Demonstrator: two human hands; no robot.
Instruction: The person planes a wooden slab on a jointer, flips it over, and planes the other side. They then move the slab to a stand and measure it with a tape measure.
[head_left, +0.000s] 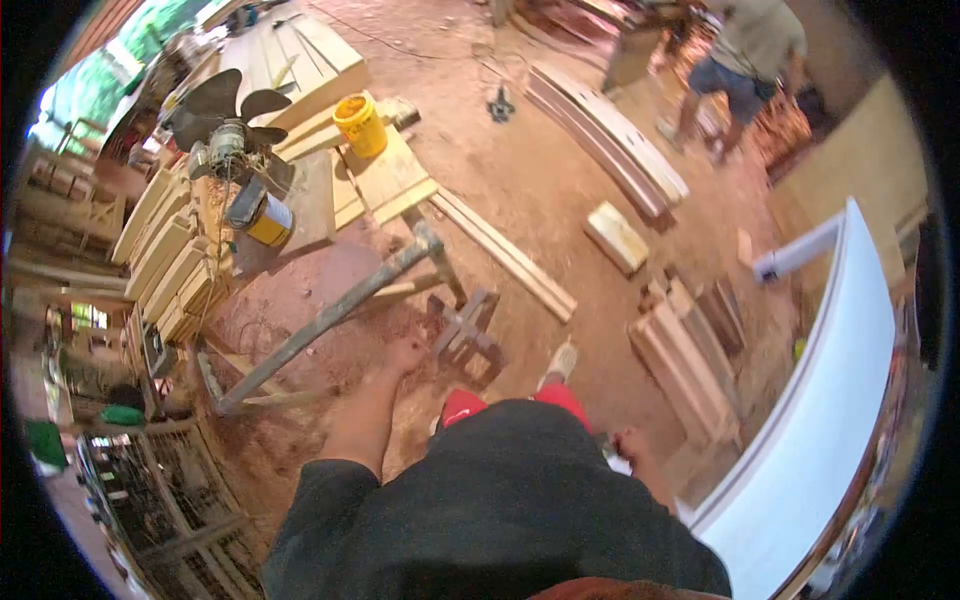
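Observation:
My left hand (pixel 405 355) hangs low beside a dark wooden frame (pixel 468 335) on the dirt floor; its fingers are smeared and overlap the floor colour. A grey trestle (pixel 335 320) with a long slanting bar stands to the left of that hand. My right hand (pixel 630 448) is down at my right side with curled fingers, and a small white thing (pixel 617 462) shows right under it; I cannot tell what it is. A long white panel (pixel 825 400) stands to the right of that hand.
A yellow bucket (pixel 361 125) and a yellow-labelled tub (pixel 262 213) stand on boards near a propeller-like fan (pixel 228 140). Long timbers (pixel 510 255), a wood block (pixel 616 238) and stacked beams (pixel 685 365) lie on the floor. A person (pixel 745 60) bends over at the back right.

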